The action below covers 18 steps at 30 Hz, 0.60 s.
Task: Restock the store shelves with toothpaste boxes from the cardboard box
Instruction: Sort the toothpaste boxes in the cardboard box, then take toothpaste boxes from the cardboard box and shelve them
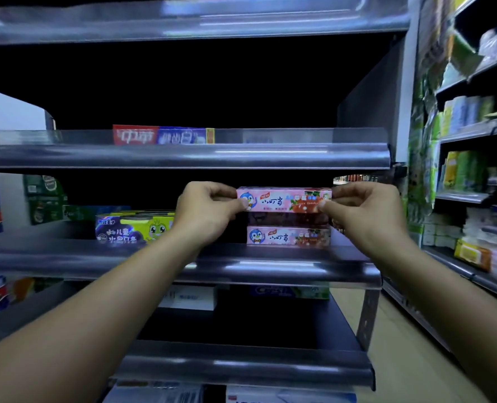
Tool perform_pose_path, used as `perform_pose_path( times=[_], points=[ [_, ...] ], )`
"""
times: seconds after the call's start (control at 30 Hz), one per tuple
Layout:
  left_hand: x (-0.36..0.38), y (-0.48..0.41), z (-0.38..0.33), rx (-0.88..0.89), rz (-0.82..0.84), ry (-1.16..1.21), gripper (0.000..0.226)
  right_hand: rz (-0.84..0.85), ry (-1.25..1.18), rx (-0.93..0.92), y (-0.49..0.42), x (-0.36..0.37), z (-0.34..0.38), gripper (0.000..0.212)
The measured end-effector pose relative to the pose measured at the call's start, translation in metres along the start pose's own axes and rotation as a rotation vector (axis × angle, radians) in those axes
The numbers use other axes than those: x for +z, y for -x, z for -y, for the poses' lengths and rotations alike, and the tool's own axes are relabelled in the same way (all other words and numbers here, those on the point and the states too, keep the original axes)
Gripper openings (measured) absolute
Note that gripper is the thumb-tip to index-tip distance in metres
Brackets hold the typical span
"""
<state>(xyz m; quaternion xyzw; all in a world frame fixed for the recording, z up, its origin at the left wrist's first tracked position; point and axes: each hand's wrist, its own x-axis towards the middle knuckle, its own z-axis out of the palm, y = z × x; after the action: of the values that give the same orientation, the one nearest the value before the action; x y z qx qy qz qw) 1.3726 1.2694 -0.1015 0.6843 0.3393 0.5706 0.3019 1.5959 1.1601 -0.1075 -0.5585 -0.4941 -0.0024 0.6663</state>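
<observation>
A pink toothpaste box (283, 199) with a blue penguin on it hangs level in front of the middle shelf (270, 267). My left hand (209, 212) pinches its left end and my right hand (363, 212) pinches its right end. Just below it, a second matching pink box (288, 236) lies on the shelf, with a dark gap between the two. The cardboard box is out of view.
Yellow and purple children's toothpaste boxes (135, 226) sit left of my hands. A red and blue toothpaste box (163, 135) lies on the shelf above. Green boxes (45, 199) stand at the far left. More shelving (474, 158) with packaged goods fills the right side across an aisle.
</observation>
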Motion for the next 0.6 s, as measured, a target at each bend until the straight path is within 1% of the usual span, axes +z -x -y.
perform_pose_path(
  times=[0.1, 0.17, 0.2, 0.33, 0.43, 0.5, 0.57, 0.6],
  points=[
    [0.012, -0.014, 0.01, 0.016, -0.009, -0.227, 0.023, -0.001, 0.182, -0.002, -0.01, 0.001, -0.014, 0.021],
    [0.018, -0.014, 0.017, 0.0, 0.04, -0.388, 0.025, 0.056, 0.369, 0.027, -0.008, 0.001, -0.024, 0.023],
    [0.019, -0.013, 0.02, -0.014, 0.07, -0.419, 0.025, 0.076, 0.416, 0.043, -0.007, 0.001, -0.029, 0.025],
    [0.022, -0.015, 0.027, -0.035, 0.064, -0.424, 0.019, 0.105, 0.399, 0.11, -0.007, 0.001, -0.037, 0.026],
    [0.024, -0.017, 0.028, -0.074, 0.049, -0.388, 0.019, 0.089, 0.41, 0.134, -0.008, 0.002, -0.037, 0.027],
    [0.025, -0.015, 0.028, -0.063, 0.042, -0.382, 0.021, 0.1, 0.414, 0.137, -0.005, 0.001, -0.036, 0.027],
    [0.022, -0.009, 0.025, -0.017, 0.017, -0.412, 0.026, 0.11, 0.511, 0.076, 0.001, 0.001, -0.029, 0.028],
    [0.019, -0.002, 0.021, 0.023, -0.011, -0.397, 0.03, 0.091, 0.589, 0.022, 0.005, 0.002, -0.026, 0.033]
  ],
)
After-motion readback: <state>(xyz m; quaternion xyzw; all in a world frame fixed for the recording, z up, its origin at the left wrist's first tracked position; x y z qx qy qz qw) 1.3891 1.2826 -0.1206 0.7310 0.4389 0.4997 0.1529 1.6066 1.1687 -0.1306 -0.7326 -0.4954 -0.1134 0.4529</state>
